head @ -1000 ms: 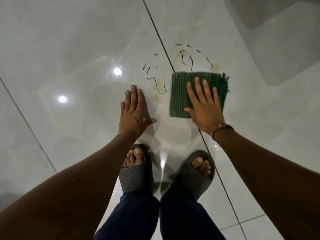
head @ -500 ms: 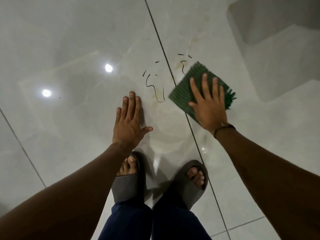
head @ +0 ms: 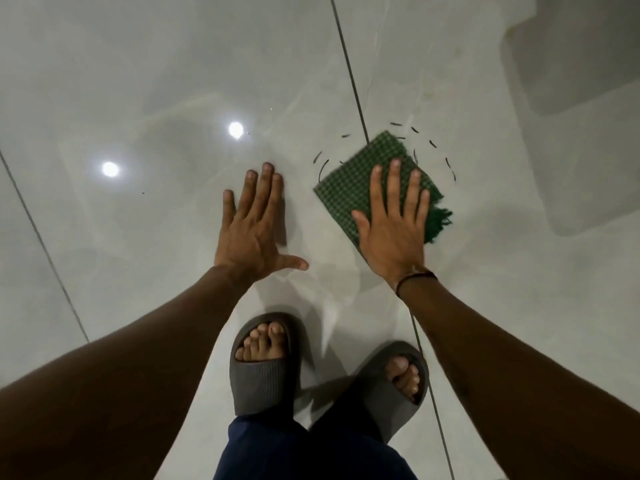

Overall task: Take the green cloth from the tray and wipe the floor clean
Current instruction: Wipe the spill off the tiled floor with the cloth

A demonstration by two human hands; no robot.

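Note:
A green checked cloth (head: 349, 188) with a frayed right edge lies on the glossy grey tile floor (head: 173, 81), turned like a diamond across a dark grout line (head: 349, 64). My right hand (head: 391, 230) presses flat on it with fingers spread, covering its near half. Short dark marks (head: 431, 143) curve around the cloth's far and right sides, and a few more dark marks (head: 322, 168) sit at its left corner. My left hand (head: 249, 230) rests flat on the bare tile to the left of the cloth, fingers apart, holding nothing.
My feet in grey slides, left (head: 263, 368) and right (head: 391, 386), stand just behind the hands. Two ceiling lights reflect in the tile at the left (head: 236, 129). A darker grey shape (head: 571, 64) fills the top right corner. The tray is not in view.
My right hand has slid the cloth left and forward over the long squiggly marks, which no longer show. Only short dashes remain around it. My left hand stays planted on the floor.

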